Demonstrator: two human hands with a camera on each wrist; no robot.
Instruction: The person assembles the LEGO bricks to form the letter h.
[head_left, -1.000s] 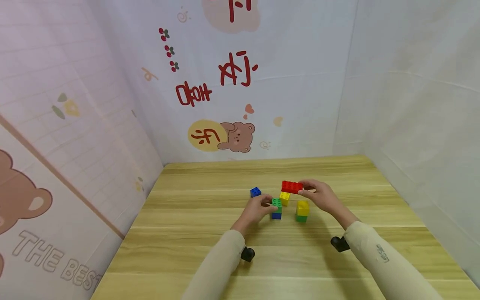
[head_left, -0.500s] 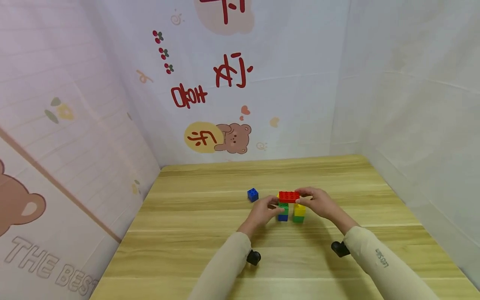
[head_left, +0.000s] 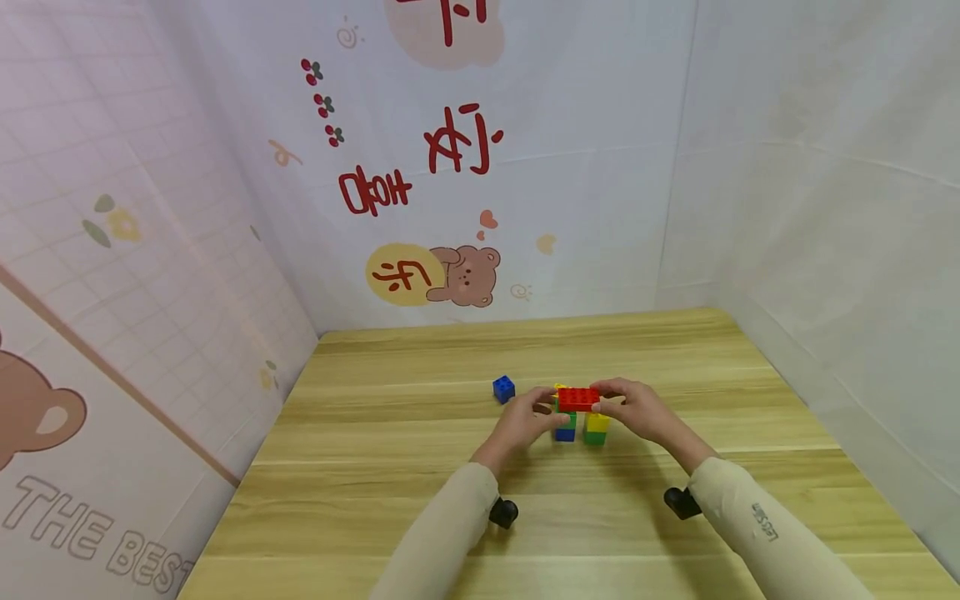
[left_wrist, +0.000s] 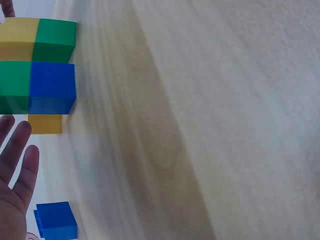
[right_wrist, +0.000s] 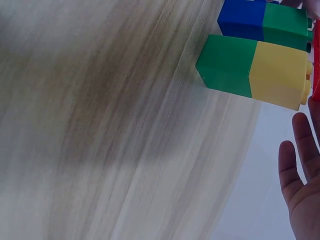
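Note:
My right hand (head_left: 640,408) pinches one end of a red toy building brick (head_left: 578,400), held level over two short stacks. The left stack is a green brick (left_wrist: 14,86) on a blue brick (head_left: 565,435); the right one is a yellow brick (head_left: 597,423) on a green brick (head_left: 596,437). In the right wrist view, studs of the yellow brick show just below the red brick (right_wrist: 316,60). My left hand (head_left: 522,418) holds the left stack's upper brick, its thumb across the front. The tips of the holding fingers are partly hidden in both wrist views.
A small blue brick (head_left: 503,388) lies on the wooden table (head_left: 405,467) to the left of the hands. Another yellow brick (left_wrist: 45,125) stands behind the left stack, mostly hidden in the head view. White printed cloth (head_left: 600,167) walls the table's back and sides.
The red brick has come down and forward from behind the stacks to just over them. The left stack has shifted right, closer to the yellow and green one, with my left hand.

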